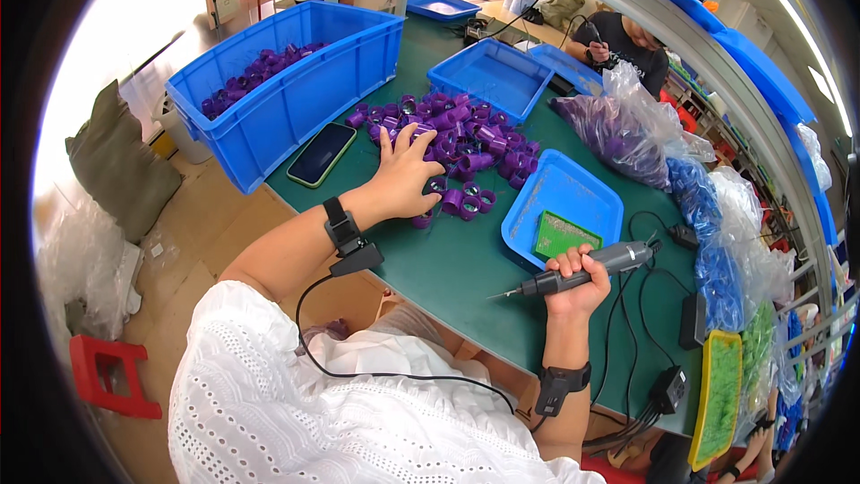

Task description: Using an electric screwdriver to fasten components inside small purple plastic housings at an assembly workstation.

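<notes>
Purple rings (pixel 479 162) hide partly behind spread left fingers (pixel 421 143); right fingers (pixel 563 263) clamp grey tool (pixel 623 257).

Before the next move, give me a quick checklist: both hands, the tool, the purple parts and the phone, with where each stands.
1. Right hand gripping the gray handheld tool: ok, fingers wrapped around its body.
2. Tool's thin tip apart from the left hand: ok, there is a clear gap between them.
3. Left hand touching a part: cannot tell; its fingers are spread at the near side of the pile.
4. Purple parts all contained: not ok, many lie loose on the green tabletop.
5. Phone apart from the left hand: ok, it lies beside the large blue bin.
6. Tool running: cannot tell.
</notes>
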Tool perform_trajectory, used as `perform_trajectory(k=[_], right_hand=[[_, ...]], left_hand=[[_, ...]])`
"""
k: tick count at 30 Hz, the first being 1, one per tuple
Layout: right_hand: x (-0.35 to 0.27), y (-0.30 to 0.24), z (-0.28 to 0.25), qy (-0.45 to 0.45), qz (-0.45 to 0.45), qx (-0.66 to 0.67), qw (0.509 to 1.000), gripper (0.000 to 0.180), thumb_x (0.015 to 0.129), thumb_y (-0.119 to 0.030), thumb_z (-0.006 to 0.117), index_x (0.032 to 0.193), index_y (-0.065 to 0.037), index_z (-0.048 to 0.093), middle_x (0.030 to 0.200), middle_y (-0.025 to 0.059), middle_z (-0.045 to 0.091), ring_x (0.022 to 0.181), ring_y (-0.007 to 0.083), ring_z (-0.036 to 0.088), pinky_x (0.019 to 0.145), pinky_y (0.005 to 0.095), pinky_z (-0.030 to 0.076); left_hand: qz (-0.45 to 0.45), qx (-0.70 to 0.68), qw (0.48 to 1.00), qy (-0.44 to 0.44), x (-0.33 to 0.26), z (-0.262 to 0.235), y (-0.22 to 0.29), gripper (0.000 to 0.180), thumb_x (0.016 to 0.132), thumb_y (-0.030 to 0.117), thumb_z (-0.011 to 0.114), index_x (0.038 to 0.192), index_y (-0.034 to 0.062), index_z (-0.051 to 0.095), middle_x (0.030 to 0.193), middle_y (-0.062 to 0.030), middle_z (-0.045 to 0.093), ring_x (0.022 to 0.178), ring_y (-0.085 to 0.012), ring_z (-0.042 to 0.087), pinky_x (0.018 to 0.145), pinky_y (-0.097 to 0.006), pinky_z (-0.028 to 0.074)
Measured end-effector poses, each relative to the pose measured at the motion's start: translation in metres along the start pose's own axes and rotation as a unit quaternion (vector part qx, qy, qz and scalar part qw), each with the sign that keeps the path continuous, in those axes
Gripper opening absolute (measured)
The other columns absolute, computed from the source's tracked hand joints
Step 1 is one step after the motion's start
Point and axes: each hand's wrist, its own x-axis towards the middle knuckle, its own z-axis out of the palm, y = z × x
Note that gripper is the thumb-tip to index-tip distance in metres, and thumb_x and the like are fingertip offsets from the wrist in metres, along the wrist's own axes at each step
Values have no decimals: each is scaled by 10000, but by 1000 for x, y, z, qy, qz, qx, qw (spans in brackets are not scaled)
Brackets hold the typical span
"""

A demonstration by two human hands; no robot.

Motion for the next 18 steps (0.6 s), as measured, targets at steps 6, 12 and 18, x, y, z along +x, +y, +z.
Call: perform_trajectory(k=[6,12,18], right_hand=[[5,-9,-14,-31,1,24,999,195,719,-69,528,901,-31,467,614,18,399,546,141,432,630,339,420],[20,-16,-24,-111,64,54,990,153,765,-54,491,909,-17,454,658,29,387,594,141,418,692,335,408],[13,-12,-22,-101,54,49,992,158,758,-54,496,913,-22,481,666,33,402,604,143,432,700,337,420]], left_hand=[[41,-13,998,40,7,-4,-4,364,654,334,727,943,126,651,1339,-207,346,1287,-463,193,976,-710,94],[101,25,995,2,7,-11,3,356,662,302,698,974,131,668,1315,-203,375,1291,-447,200,971,-733,92],[132,59,986,-81,27,6,9,290,627,200,684,904,117,695,1336,-190,366,1313,-427,183,983,-732,67]])
